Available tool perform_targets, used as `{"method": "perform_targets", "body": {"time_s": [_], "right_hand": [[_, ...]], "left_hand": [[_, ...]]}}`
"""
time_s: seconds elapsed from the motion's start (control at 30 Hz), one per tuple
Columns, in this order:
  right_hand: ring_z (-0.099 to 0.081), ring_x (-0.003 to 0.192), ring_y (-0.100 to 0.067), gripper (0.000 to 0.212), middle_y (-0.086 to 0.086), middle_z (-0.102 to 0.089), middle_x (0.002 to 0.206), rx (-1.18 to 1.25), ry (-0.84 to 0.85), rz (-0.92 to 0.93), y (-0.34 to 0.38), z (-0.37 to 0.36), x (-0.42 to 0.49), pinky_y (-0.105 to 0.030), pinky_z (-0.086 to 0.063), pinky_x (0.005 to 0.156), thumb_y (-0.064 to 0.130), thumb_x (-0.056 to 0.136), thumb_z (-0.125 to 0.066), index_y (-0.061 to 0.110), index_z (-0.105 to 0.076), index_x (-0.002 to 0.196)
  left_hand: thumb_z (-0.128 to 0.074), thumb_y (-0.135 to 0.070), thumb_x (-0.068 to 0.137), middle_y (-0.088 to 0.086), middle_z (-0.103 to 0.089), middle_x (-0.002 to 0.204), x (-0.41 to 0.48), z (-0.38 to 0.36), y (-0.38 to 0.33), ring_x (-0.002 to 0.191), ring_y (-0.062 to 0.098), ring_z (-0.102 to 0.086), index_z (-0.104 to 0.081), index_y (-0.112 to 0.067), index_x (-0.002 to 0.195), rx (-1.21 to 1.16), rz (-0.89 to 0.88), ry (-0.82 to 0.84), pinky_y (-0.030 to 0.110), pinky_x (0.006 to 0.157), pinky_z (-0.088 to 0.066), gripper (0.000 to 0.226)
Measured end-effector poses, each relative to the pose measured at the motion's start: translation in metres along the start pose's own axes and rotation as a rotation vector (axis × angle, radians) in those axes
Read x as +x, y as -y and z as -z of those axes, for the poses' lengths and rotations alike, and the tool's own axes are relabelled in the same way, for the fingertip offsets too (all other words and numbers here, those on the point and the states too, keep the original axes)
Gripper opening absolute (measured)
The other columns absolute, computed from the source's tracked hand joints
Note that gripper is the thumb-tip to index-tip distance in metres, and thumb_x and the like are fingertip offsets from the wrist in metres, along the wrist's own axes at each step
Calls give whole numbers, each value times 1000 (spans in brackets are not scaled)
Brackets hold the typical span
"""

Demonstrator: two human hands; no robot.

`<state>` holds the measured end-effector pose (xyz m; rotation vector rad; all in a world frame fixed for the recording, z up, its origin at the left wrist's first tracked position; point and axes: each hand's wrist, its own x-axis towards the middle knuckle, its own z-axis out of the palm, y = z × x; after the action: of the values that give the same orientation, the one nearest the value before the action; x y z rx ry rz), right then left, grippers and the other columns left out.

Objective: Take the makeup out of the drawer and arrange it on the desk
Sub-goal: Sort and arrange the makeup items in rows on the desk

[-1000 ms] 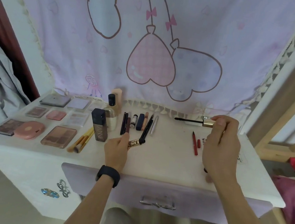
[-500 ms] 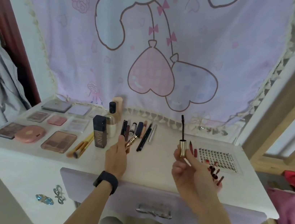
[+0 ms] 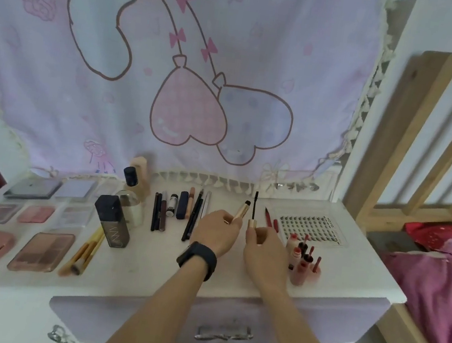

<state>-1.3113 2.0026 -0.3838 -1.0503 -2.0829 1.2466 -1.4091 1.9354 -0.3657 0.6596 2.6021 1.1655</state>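
L grip (image 3: 216,232) pinches the gold mascara tube (image 3: 241,211), mouth tilted up, R grip (image 3: 265,246) pinches its wand (image 3: 252,223) upright just beside, prob. to recap before laying it w/ the pencils (image 3: 157,211) on the worktop (image 3: 147,270); lash tray (image 3: 311,225) holds lash clusters, drawer (image 3: 224,316) contents hidden.

Both bare forearms reached up from the lower edge of the view and drew together towards the middle. The left hand (image 3: 218,230), with a black band (image 3: 197,259) on its wrist, curled its fingers round a gold tube (image 3: 240,211) that tilted up and to the right. Just beside it, the right hand (image 3: 265,245) pinched the gold cap of a wand (image 3: 254,208) between thumb and fingertips, holding it upright with the brush uppermost. The two hands were near each other but not touching.
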Motion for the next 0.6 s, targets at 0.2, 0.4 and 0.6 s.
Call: {"method": "perform_targets", "body": {"time_s": [0.2, 0.4, 0.6], "right_hand": [[-65, 92, -20, 31, -3, -68, 102, -390, -78, 72, -4, -4, 29, -32, -49, 74, 40, 103, -48, 13, -61, 112], [-63, 103, -24, 34, -7, -62, 117, -551, -79, 107, -4, -11, 30, -31, -41, 71, 41, 104, -48, 12, -55, 119], [-62, 103, -26, 40, -9, -58, 122, -599, -68, 136, -4, -12, 26, -33, -41, 73, 43, 106, -42, 9, -55, 123]], "left_hand": [[-58, -50, 87, -6, -66, 78, 11, -5, 4, 69, 13, -61, -67, -26, 87, 173, 102, -16, 26, 55, -44, 26], [-49, -64, 88, -6, -67, 100, 7, -12, 6, 85, 16, -61, -60, -30, 106, 229, 73, -31, 26, 58, -39, 40], [-46, -50, 95, -5, -66, 113, 4, -10, 15, 96, 17, -63, -60, -31, 118, 208, -13, -17, 30, 74, -49, 33]]}}
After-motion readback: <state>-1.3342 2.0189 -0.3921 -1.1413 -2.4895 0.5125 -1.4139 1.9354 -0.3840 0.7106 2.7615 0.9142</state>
